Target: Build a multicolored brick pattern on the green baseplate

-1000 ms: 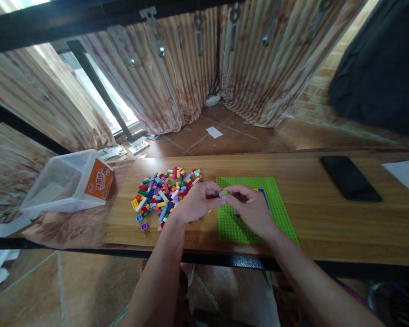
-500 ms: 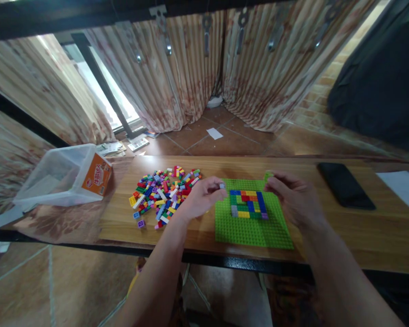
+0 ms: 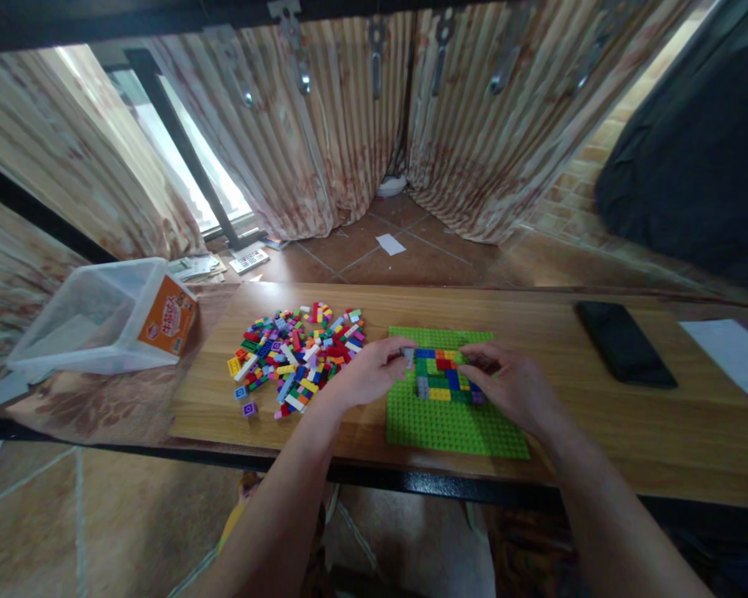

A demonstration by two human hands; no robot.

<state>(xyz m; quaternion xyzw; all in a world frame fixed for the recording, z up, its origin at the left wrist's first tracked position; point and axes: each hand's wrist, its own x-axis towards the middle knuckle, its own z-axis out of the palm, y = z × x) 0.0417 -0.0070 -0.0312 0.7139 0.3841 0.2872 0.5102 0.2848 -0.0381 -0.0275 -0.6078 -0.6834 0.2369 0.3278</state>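
Note:
A block of colourful toy bricks [image 3: 440, 384] is built on the green studded baseplate [image 3: 455, 432]. My left hand [image 3: 377, 365] pinches a small grey brick [image 3: 407, 357] at the block's upper left corner. On the other side, my right hand [image 3: 511, 378] curls its thumb and fingers over the block's right part. Its fingertips are bent toward each other, and whatever lies between them is hidden. The hand also covers the upper right of the bricks.
Left of the baseplate lies a heap of loose bricks [image 3: 292, 357] on the wooden table [image 3: 212, 399]. A clear plastic bin [image 3: 93, 320] with an orange label stands at the far left. To the right are a black phone [image 3: 625, 343] and white paper [image 3: 732, 355].
My right hand has moved left and down from the baseplate's upper right corner onto the brick block; the light green brick it pinched no longer shows. My left hand has lowered slightly with the grey brick.

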